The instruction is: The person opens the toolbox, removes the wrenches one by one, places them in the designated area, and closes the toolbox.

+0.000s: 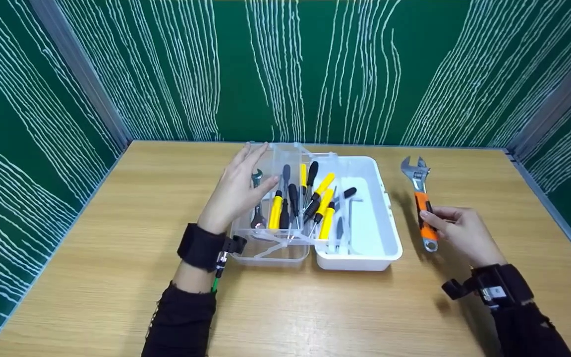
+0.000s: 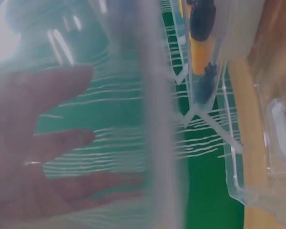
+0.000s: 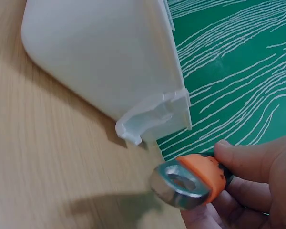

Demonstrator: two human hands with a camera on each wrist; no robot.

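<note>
My right hand (image 1: 464,233) holds an adjustable wrench (image 1: 421,202) by its orange and black handle, its steel jaw pointing away from me, to the right of the white toolbox (image 1: 357,263). In the right wrist view, thumb and fingers grip the handle close to its steel end ring (image 3: 181,183). On the left side, my left hand (image 1: 231,193) is spread along the clear plastic lid and trays (image 1: 285,255) that stand folded out from the box. Through blurred clear plastic, the left wrist view shows its fingers (image 2: 62,143) extended and apart.
Several yellow screwdrivers (image 1: 275,213) and black-handled ones (image 1: 293,198) lie in the clear trays. A small wrench (image 1: 257,215) is at their left, a hex key (image 1: 350,223) in the white box. Green walls (image 1: 315,64) with white lines enclose the wooden table (image 1: 285,312).
</note>
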